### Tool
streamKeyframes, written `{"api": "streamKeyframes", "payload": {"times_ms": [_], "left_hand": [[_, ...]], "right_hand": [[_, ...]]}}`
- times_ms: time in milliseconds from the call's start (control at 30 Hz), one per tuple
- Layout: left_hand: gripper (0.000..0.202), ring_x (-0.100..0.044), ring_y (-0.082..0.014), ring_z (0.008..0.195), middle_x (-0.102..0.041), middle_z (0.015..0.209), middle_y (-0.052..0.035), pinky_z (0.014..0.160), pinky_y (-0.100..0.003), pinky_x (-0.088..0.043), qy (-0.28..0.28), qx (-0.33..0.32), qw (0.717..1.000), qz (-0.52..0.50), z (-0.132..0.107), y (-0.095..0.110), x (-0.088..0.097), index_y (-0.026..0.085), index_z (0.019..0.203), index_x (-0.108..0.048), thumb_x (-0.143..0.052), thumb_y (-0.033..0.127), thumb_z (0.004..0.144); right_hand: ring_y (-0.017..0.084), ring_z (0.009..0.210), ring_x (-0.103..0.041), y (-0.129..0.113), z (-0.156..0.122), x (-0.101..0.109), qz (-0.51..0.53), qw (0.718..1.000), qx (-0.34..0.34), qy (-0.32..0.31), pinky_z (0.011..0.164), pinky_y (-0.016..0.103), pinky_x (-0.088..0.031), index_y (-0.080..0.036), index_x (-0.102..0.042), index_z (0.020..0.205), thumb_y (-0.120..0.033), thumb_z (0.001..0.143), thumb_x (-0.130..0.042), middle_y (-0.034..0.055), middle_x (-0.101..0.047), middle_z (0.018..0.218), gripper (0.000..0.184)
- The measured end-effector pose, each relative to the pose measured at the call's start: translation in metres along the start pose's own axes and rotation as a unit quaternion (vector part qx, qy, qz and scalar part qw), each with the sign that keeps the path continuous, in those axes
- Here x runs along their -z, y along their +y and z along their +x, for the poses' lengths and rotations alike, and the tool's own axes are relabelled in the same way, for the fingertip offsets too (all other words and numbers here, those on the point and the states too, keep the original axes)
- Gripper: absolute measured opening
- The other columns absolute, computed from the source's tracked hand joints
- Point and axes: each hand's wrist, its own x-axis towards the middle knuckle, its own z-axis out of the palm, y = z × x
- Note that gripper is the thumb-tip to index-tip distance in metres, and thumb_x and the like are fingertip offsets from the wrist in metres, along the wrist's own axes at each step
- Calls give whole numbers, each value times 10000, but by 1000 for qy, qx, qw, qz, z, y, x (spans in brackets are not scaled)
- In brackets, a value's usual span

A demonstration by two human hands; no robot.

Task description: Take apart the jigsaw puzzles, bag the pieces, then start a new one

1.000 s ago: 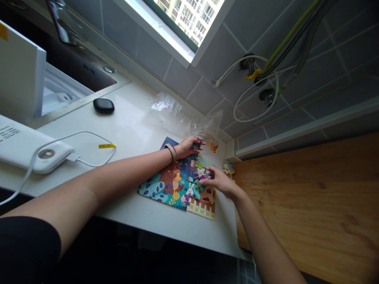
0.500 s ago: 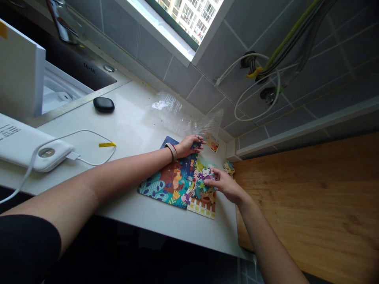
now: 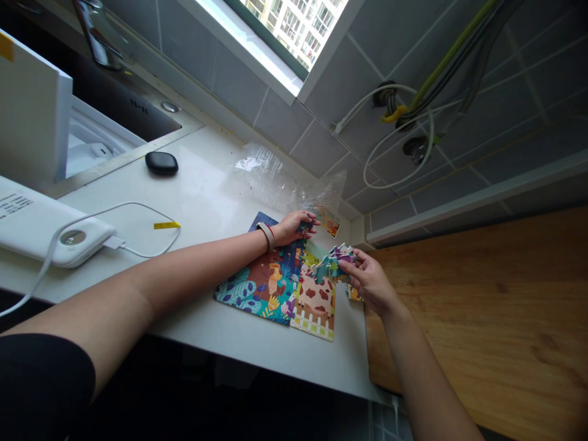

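A small black case (image 3: 161, 163) sits on the white bench (image 3: 202, 196) near the sink (image 3: 98, 150). A white power bank (image 3: 41, 229) lies at the left, its cable (image 3: 138, 210) looping beside a yellow tag (image 3: 166, 225). Crumpled clear plastic (image 3: 275, 177) rests against the tiled wall (image 3: 316, 147).

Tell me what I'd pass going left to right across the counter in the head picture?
Power bank → black case → puzzle → right hand, holding pieces → wooden board.
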Motion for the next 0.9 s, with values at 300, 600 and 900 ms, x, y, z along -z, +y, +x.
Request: {"api": "streamKeyframes", "payload": {"times_ms": [300, 600, 900], "left_hand": [[523, -616, -148, 628, -693, 845, -36, 459, -213, -397, -109, 8, 983, 146, -9, -10, -8, 185, 1018, -709, -725, 677, 840], [616, -688, -193, 785, -745, 999, -63, 620, -276, -527, -190, 23, 967, 167, -6, -14, -2, 205, 1105, -747, -784, 716, 764], [578, -709, -173, 788, -758, 997, -66, 675, -260, -535, -183, 21, 972, 148, 1, -23, 3, 180, 1042, -749, -859, 648, 721]], "right_hand": [[155, 742, -753, -2, 33, -21, 110, 981, 124, 97, 692, 263, -639, -224, -705, 947, -349, 512, -1032, -25, -809, 884, 558], [184, 780, -746, 25, 60, -39, 73, 967, 193, 151, 788, 335, -628, -212, -689, 994, -378, 578, -976, -4, -795, 897, 531], [175, 803, -748, 37, 62, -32, 149, 958, 168, 177, 820, 336, -630, -225, -648, 958, -378, 578, -981, -32, -779, 874, 528]]}}
